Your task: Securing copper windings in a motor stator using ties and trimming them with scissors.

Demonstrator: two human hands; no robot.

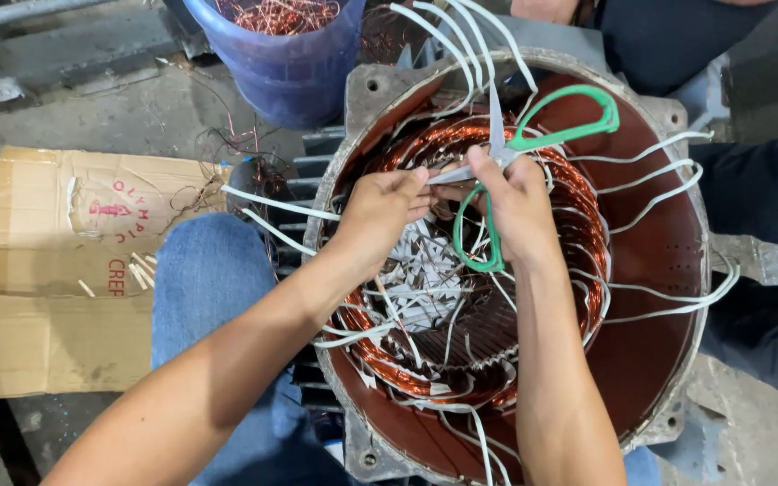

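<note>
two hands and scissors over a copper-wound stator

we look down into a large round grey cast-metal motor housing (366, 90) whose inner wall is coated a glossy reddish brown. inside it runs a ring of shiny copper wire windings (578, 225), bundled tight and ribbed with thin white insulating sleeves (650, 184) that curl outward over the rim. at the centre lie loose white paper-like strips (425, 270), stiff and angular.

our right hand (520, 207) is closed around green-handled scissors with pale metal blades (542, 135), fingers through one loop, the other loop standing up above the windings; the blades point up and away from us. our left hand (380, 211) pinches a thin white strand just beside the scissors, fingertips touching the right hand.

to the left of the housing, a blue denim-covered knee (209, 270) rests over a flattened brown corrugated cardboard sheet (56, 270) on the rough grey concrete floor (92, 108). a blue plastic bucket (285, 67) holding tangled copper wire scraps (281, 13) stands beyond the housing. another person's dark trouser legs (758, 198) sit at the right.
</note>
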